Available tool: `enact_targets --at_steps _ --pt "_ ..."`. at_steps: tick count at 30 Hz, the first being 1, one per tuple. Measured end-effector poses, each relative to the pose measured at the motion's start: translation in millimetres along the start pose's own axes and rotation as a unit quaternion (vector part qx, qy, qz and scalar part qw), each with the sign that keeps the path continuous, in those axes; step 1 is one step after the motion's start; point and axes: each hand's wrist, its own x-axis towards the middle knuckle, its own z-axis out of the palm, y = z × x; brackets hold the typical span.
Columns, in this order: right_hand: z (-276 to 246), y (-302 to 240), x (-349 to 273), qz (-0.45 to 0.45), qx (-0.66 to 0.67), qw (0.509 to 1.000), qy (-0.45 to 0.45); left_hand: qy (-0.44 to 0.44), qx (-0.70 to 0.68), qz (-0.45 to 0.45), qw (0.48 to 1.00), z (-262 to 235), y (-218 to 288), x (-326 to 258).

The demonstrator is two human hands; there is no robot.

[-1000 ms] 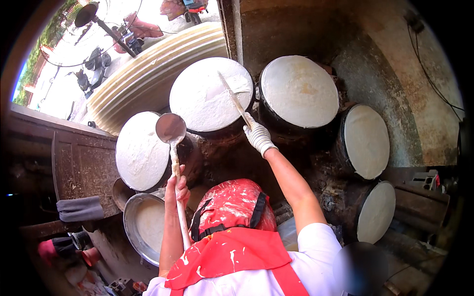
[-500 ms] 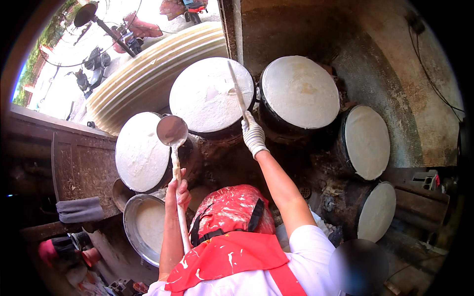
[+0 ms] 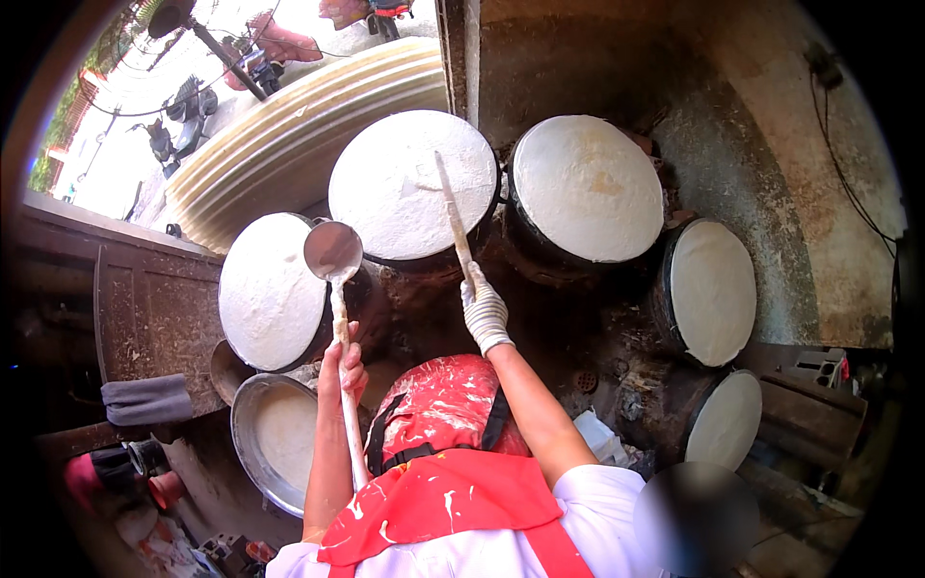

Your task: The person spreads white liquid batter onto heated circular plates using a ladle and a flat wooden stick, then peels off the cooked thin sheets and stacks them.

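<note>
Ladle point(image 3: 332, 252) clutched in the left hand point(image 3: 344, 374), stick point(image 3: 451, 207) held in the gloved right hand point(image 3: 485, 313), and from where I'm standing that stick could tear the white layer point(image 3: 390, 188) just beyond that hand if its edge digs in, tbh.

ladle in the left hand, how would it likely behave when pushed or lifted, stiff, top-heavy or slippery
The ladle is probably stiff: its long handle looks straight. It may feel top-heavy, with the round bowl beyond the left hand. Pale smears near the bowl could make that stretch slippery.
</note>
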Motion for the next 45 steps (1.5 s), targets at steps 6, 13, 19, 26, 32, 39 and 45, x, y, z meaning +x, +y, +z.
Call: enact_targets --at_steps 6,13,19,26,32,39,45 --pt "-4.1 5.9 57.0 -0.086 0.069 0.994 -0.011 0.017 0.048 0.012 0.999 15.2 -0.9 24.0" --pt "-63.2 33.9 130.5 -0.152 0.066 0.955 -0.248 0.086 0.216 -0.008 0.973 28.7 23.5 116.4" --pt "-94.1 56.1 91.2 -0.014 0.200 0.946 -0.254 0.186 0.358 0.009 0.915 9.7 49.7 188.0" --pt "-55.8 -11.0 -4.3 0.264 0.381 0.834 -0.300 0.184 0.364 -0.051 0.912 9.5 31.4 186.7" --pt "49.2 -36.6 -34.5 0.042 0.230 0.961 -0.150 0.131 -0.025 -0.137 0.982 26.6 -3.3 194.6" --pt "11.9 -25.5 -147.4 -0.086 -0.075 0.986 -0.125 -0.116 -0.337 -0.162 0.920 26.7 69.5 168.5" --pt "40.5 -29.7 -75.0 0.010 -0.046 0.998 -0.047 -0.151 -0.268 -0.153 0.939 0.9 104.5 179.9"
